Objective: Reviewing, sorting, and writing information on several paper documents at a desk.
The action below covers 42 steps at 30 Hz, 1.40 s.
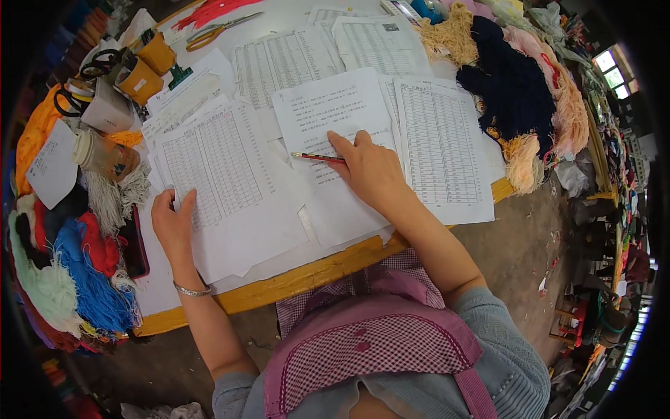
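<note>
A person in a checked apron (377, 342) sits or stands at a table (300, 279) with a yellow edge, both hands on printed papers. At the centre of the frame, the right hand (371, 166) rests palm down on a text sheet (328, 112), its foremost fingers bent and slightly apart. A red pencil (317, 157) juts leftward from beneath it; whether thumb and fingers pinch the hidden end, one cannot tell. Left of centre, the left hand (173, 222), a bracelet (192, 290) at its wrist, lies at the left edge of a ruled chart (216, 167), thumb spread away from the fingers.

Another chart (443, 146) lies right of centre, partly over the papers beside it, while more sheets (279, 63) overlap toward the top. At upper left, scissors (216, 31) lie near red yarn (223, 8), and a dark clip (180, 75) grips a stack. Below, a lidded cup (108, 157) stands near grey yarn (105, 199), and a phone (134, 246) lies beside blue yarn (91, 276) at the left. Navy yarn (509, 77) is heaped at upper right, between cream yarn (450, 31) and pink yarn (565, 105).
</note>
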Tool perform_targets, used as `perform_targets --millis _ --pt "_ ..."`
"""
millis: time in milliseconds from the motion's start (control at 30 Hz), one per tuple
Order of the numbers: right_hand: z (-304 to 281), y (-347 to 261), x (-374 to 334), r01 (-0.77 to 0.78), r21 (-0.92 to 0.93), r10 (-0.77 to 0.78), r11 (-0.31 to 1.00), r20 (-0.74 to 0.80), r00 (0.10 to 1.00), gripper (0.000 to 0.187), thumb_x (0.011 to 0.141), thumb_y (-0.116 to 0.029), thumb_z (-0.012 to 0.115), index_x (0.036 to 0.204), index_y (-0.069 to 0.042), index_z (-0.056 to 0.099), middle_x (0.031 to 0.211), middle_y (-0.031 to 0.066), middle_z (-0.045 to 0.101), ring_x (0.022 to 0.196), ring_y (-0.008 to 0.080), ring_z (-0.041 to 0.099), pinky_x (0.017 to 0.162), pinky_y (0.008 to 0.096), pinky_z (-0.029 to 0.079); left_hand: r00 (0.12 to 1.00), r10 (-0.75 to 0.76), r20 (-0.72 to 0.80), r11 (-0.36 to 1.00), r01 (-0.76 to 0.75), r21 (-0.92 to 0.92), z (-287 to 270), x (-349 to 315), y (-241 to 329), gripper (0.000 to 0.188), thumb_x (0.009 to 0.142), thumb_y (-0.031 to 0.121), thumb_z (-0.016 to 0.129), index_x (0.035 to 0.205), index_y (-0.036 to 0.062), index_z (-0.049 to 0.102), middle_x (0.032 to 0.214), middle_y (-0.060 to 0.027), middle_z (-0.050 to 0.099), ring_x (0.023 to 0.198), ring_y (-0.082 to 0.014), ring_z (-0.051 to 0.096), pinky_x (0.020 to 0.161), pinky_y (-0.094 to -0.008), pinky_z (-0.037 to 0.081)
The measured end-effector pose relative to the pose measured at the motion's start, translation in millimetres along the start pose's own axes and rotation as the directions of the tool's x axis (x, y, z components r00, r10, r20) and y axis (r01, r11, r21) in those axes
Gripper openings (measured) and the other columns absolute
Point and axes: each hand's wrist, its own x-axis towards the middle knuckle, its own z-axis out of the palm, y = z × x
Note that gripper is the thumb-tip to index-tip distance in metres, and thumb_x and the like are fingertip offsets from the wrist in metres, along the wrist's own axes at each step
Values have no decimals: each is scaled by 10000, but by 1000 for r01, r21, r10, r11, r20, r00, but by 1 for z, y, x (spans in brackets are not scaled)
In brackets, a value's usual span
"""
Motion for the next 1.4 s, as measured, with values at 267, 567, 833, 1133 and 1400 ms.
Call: perform_targets --millis 267,567,833,1133,1400 --pt "-7 -2 -4 39 66 -38 997 -13 999 468 838 -273 721 1255 -112 581 876 145 577 653 336 625 566 424 511 974 -138 180 768 220 -601 -5 3 -25 177 913 121 677 976 -34 620 953 -29 665 787 -59 549 730 -211 452" --pt "-39 -7 -50 203 236 -221 950 55 974 507 773 -209 767 1195 -22 556 1039 127 615 754 323 656 616 419 522 900 -186 394 653 413 -635 -40 -23 -9 158 926 29 621 1068 -31 586 1016 -75 677 866 -86 619 770 -227 498" --pt "-38 -9 -68 200 185 -221 962 101 970 469 752 -199 777 1149 -37 587 1196 120 609 758 321 675 617 391 557 879 -232 416 858 386 -339 -51 -50 2 245 889 133 705 1046 -21 599 839 -33 651 684 -51 534 604 -228 439" --pt "-32 -9 -73 194 169 -212 966 96 973 415 771 -180 765 1123 -36 599 1240 116 601 755 324 680 612 397 557 996 50 -67 998 -53 -46 -34 48 -37 344 865 261 719 1082 0 660 792 -77 649 663 -138 579 643 -271 468" --pt "-31 -11 -79 188 131 -201 973 94 975 419 779 -180 757 1126 -18 588 1278 122 585 747 316 680 615 404 554 996 -92 0 951 88 -297 5 87 -88 352 840 215 729 1097 -17 664 783 -28 666 673 -100 582 635 -260 464"
